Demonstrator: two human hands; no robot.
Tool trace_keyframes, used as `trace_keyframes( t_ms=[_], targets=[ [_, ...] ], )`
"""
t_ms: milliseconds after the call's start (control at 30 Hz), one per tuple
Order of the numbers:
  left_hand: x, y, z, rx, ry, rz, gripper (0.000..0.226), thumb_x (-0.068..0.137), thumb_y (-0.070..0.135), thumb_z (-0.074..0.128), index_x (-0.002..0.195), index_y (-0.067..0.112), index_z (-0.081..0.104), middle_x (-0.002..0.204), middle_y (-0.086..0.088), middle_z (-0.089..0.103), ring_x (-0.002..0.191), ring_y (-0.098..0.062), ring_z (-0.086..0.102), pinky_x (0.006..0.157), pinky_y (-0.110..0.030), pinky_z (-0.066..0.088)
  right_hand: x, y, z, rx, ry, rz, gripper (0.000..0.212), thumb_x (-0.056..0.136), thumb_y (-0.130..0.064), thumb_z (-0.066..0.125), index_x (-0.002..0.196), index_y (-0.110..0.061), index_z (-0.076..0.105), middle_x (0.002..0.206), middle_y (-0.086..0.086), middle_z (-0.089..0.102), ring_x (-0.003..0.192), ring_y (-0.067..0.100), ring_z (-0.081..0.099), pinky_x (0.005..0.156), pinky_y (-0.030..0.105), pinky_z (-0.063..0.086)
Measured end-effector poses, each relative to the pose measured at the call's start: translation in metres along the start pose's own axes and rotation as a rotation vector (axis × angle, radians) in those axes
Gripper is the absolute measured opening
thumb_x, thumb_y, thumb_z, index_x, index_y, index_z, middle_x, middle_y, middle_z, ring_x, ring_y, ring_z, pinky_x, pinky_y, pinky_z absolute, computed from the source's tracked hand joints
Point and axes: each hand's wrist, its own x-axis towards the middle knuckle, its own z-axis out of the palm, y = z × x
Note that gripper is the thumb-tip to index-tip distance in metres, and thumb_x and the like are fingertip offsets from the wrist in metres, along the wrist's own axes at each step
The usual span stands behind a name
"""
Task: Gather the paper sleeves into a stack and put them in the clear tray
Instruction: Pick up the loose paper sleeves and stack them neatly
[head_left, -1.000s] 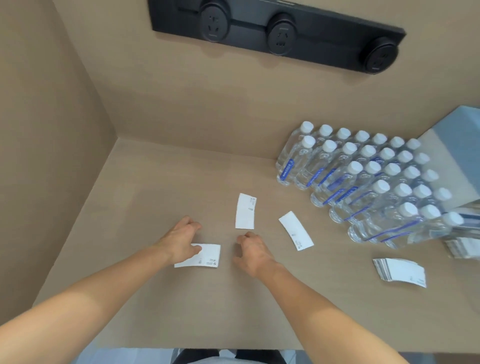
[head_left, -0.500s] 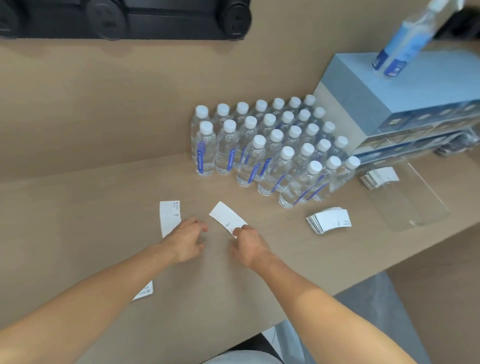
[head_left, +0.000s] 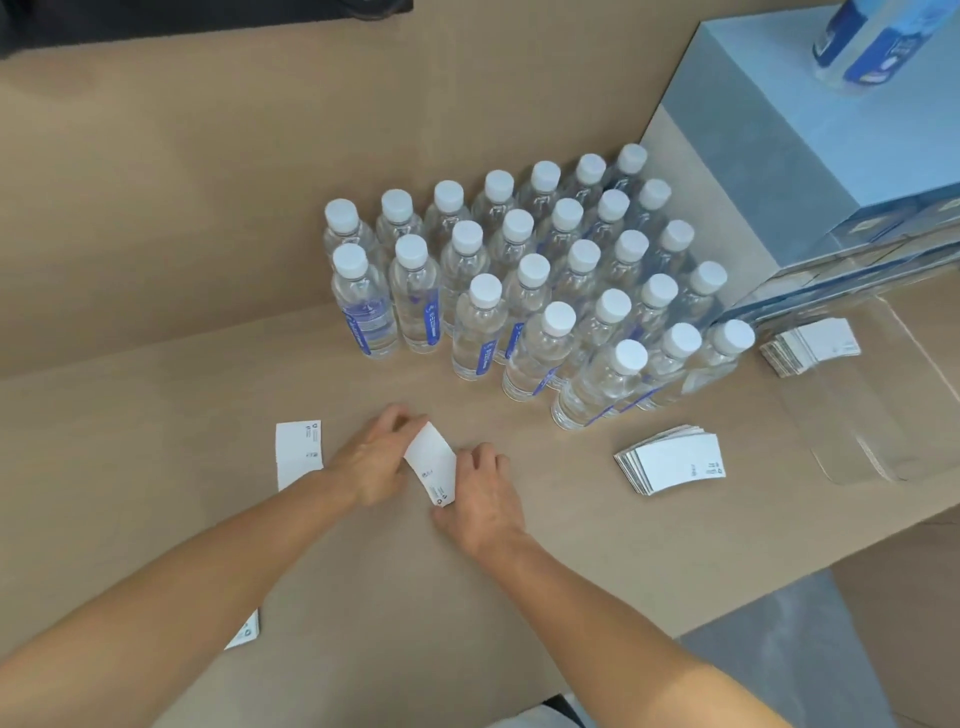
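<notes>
A white paper sleeve (head_left: 432, 464) is lifted off the counter, pinched between my left hand (head_left: 375, 459) at its top end and my right hand (head_left: 484, 495) at its lower edge. Another loose sleeve (head_left: 297, 452) lies flat just left of my left hand. A third sleeve (head_left: 247, 633) peeks out from under my left forearm. A fanned stack of sleeves (head_left: 671, 464) rests on the counter to the right. The clear tray (head_left: 872, 415) sits at the far right, with a second stack of sleeves (head_left: 810, 345) at its far end.
A block of several water bottles (head_left: 524, 291) with white caps stands behind my hands. A blue box (head_left: 810, 156) rises at the back right with a bottle on top. The counter's front edge runs diagonally at the lower right.
The view has swung right. My hands left the sleeve at the near left and closed on the slanted sleeve, raising it off the counter.
</notes>
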Motion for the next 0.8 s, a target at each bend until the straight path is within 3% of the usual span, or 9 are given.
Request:
trace_keyframes(
  t_ms=[133, 233, 367, 500, 633, 800],
  targets=[
    [-0.004, 0.002, -0.002, 0.04, 0.05, -0.005, 0.062, 0.081, 0.01, 0.059, 0.136, 0.027, 0.039, 0.134, 0.006, 0.034, 0.118, -0.021, 0.046, 0.092, -0.035, 0.047, 0.006, 0.0, 0.0, 0.04, -0.023, -0.079, 0.058, 0.075, -0.028, 0.068, 0.126, -0.012, 0.047, 0.126, 0.004, 0.041, 0.118, 0.026, 0.037, 0.087, 0.033, 0.047],
    [-0.014, -0.004, 0.001, 0.053, 0.068, -0.011, 0.062, 0.079, 0.013, 0.063, 0.135, 0.03, 0.039, 0.132, 0.007, 0.034, 0.117, -0.019, 0.047, 0.088, -0.033, 0.047, 0.004, -0.001, 0.0, 0.117, -0.058, -0.146, 0.055, 0.072, -0.024, 0.066, 0.125, -0.016, 0.052, 0.121, 0.003, 0.041, 0.118, 0.023, 0.037, 0.094, 0.031, 0.047],
    [-0.05, -0.015, 0.004, 0.156, 0.063, -0.01, 0.04, 0.08, 0.024, 0.062, 0.118, 0.032, 0.052, 0.121, 0.007, 0.041, 0.117, -0.018, 0.045, 0.081, -0.034, 0.048, -0.018, -0.011, 0.01, 0.194, -0.072, -0.211, 0.056, 0.069, -0.022, 0.067, 0.124, -0.018, 0.056, 0.12, 0.002, 0.043, 0.12, 0.019, 0.037, 0.102, 0.022, 0.04],
    [-0.105, -0.036, 0.007, 0.172, 0.089, -0.043, 0.041, 0.076, 0.032, 0.064, 0.115, 0.028, 0.053, 0.119, 0.008, 0.044, 0.116, -0.019, 0.039, 0.084, -0.037, 0.05, -0.052, -0.046, 0.023, 0.219, -0.115, -0.27, 0.059, 0.068, -0.017, 0.07, 0.125, -0.019, 0.057, 0.125, 0.003, 0.041, 0.124, 0.017, 0.034, 0.107, 0.023, 0.037],
    [-0.169, -0.073, 0.008, 0.139, 0.116, -0.103, 0.054, 0.074, 0.037, 0.07, 0.123, 0.026, 0.05, 0.121, 0.007, 0.049, 0.12, -0.019, 0.038, 0.088, -0.031, 0.044, -0.08, -0.096, 0.044, 0.183, -0.137, -0.368, 0.057, 0.067, -0.013, 0.07, 0.122, -0.017, 0.059, 0.121, 0.004, 0.041, 0.122, 0.018, 0.034, 0.103, 0.016, 0.034],
    [-0.246, -0.12, 0.016, 0.086, 0.191, -0.223, 0.058, 0.074, 0.033, 0.071, 0.126, 0.026, 0.047, 0.122, 0.008, 0.047, 0.122, -0.018, 0.035, 0.093, -0.034, 0.045, -0.102, -0.157, 0.068, 0.096, -0.189, -0.485, 0.061, 0.067, -0.012, 0.073, 0.126, -0.016, 0.057, 0.124, 0.003, 0.041, 0.124, 0.018, 0.035, 0.109, 0.027, 0.037]
  ],
)
